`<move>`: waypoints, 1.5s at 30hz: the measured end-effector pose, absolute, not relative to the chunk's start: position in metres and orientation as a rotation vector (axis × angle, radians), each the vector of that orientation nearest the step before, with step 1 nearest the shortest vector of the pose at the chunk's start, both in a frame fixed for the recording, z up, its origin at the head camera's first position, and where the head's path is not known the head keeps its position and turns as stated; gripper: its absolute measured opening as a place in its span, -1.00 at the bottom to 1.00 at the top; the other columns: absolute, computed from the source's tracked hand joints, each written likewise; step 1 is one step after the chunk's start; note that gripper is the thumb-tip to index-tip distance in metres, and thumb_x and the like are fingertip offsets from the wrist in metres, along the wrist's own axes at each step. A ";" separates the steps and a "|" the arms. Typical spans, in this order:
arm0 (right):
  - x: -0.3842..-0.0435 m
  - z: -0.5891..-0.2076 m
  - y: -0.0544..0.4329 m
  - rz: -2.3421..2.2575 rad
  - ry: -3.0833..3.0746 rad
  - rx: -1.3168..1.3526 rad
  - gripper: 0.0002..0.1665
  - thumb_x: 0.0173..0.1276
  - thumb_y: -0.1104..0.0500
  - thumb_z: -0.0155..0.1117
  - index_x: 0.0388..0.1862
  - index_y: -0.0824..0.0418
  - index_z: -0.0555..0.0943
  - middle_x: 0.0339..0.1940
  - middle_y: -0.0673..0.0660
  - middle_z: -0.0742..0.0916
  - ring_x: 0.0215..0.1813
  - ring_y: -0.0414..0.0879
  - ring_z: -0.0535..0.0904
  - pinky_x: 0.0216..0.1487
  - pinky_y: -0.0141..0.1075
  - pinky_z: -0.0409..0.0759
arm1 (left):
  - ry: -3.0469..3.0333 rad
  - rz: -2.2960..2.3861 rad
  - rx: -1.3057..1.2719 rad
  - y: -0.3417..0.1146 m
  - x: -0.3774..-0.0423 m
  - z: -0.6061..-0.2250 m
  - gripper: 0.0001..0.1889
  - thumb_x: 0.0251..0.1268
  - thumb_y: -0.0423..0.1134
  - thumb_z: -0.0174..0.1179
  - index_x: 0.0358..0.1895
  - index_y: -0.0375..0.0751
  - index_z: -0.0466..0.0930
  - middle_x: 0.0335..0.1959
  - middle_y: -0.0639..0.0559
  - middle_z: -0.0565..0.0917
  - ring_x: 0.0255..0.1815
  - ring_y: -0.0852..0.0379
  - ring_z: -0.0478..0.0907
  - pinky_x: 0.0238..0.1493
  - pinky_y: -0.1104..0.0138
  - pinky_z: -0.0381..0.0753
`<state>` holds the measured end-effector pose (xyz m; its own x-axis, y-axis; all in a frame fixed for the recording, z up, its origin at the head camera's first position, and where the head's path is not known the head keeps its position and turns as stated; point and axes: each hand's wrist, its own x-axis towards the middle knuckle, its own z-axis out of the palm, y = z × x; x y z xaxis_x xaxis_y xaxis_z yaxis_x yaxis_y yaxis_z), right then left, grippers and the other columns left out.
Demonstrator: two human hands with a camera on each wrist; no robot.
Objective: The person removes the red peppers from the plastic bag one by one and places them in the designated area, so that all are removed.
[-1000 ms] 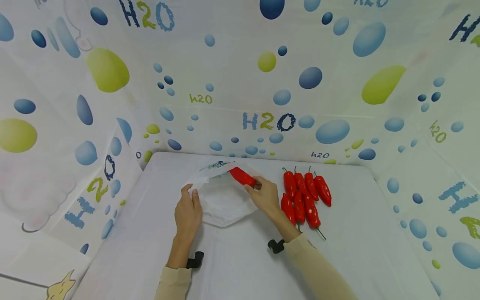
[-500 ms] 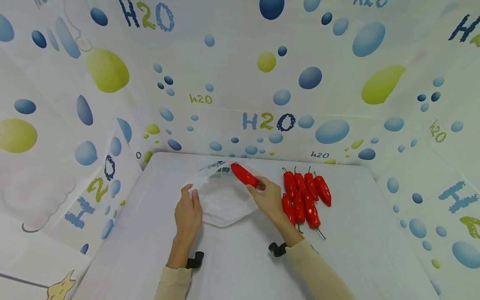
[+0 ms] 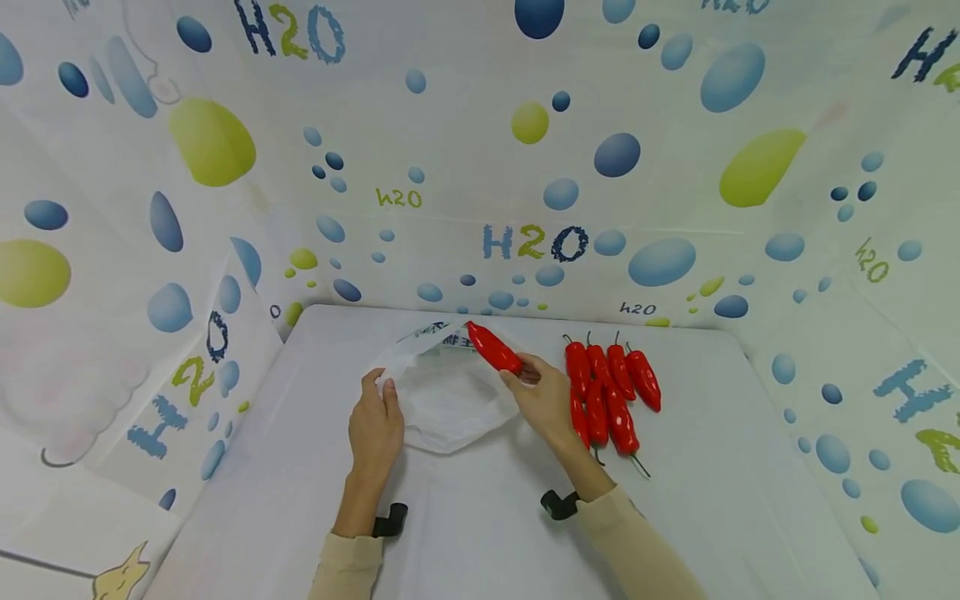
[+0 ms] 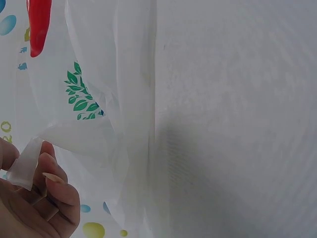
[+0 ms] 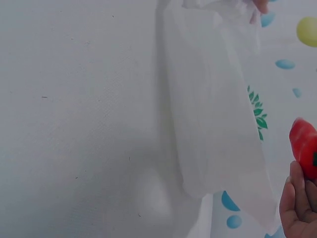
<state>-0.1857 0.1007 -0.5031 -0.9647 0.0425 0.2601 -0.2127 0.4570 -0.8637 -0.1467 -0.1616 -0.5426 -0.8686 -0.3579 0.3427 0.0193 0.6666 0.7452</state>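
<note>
My left hand (image 3: 375, 429) pinches the left edge of a thin white plastic bag (image 3: 450, 396), whose mouth gapes between my hands. Close up in the left wrist view, the fingers (image 4: 59, 186) hold a folded strip of the bag, near its green leaf print (image 4: 81, 96). A glossy red chili pepper (image 3: 491, 346) is held by one end in my right hand (image 3: 547, 400), its tip angled up and left over the far right rim of the bag. The right wrist view has this pepper (image 5: 303, 141) beside the fingers, apart from the bag's side (image 5: 213, 99).
Several more red peppers (image 3: 618, 417) lie in two rows on the white tabletop (image 3: 720, 467), just right of my right wrist. Dark cameras are strapped to both wrists. Walls with blue and green dots (image 3: 663, 262) stand behind and at the sides.
My right hand has drawn back slightly to the right and nearer, bringing more of the pepper out of the bag's mouth. The left hand stays put on the bag.
</note>
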 end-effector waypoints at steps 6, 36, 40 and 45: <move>-0.181 -0.503 0.108 1.540 -2.438 0.132 -0.43 0.37 0.01 0.52 0.28 0.23 0.68 0.03 0.17 0.82 0.00 0.07 0.74 0.03 0.00 0.73 | -2.413 -1.091 0.262 -0.159 -0.147 -0.543 -0.55 0.74 -0.05 -0.14 0.38 -0.31 0.39 -0.31 -0.39 0.71 -0.37 -0.28 0.64 -0.31 -0.15 0.58; -0.166 -0.503 0.147 1.530 -2.343 -0.057 -0.41 0.34 0.07 0.56 0.30 0.23 0.67 0.04 0.16 0.81 0.02 0.05 0.75 0.04 -0.01 0.72 | -2.431 -1.067 0.265 -0.161 -0.150 -0.547 -0.52 0.75 -0.05 -0.18 0.40 -0.36 0.36 -0.35 -0.39 0.67 -0.42 -0.25 0.58 -0.33 -0.15 0.54; -0.163 -0.503 0.150 1.544 -2.346 -0.092 -0.37 0.35 0.04 0.55 0.33 0.23 0.65 0.08 0.17 0.80 0.05 0.05 0.74 0.06 -0.02 0.72 | -2.432 -1.060 0.268 -0.161 -0.150 -0.546 -0.52 0.75 -0.05 -0.19 0.40 -0.37 0.36 -0.34 -0.41 0.68 -0.40 -0.28 0.60 -0.33 -0.16 0.54; -0.158 -0.503 0.156 1.562 -2.294 -0.112 -0.39 0.34 0.05 0.55 0.31 0.23 0.66 0.05 0.19 0.81 0.03 0.08 0.75 0.03 0.01 0.72 | -2.436 -1.070 0.268 -0.160 -0.149 -0.542 -0.52 0.75 -0.06 -0.18 0.40 -0.38 0.36 -0.32 -0.44 0.67 -0.38 -0.31 0.61 -0.31 -0.18 0.54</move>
<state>-0.1583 0.1558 -0.5031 -0.9314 0.2645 0.2502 -0.1358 0.3854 -0.9127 -0.1491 -0.1595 -0.5425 -0.8737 -0.3531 0.3345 0.0074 0.6781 0.7350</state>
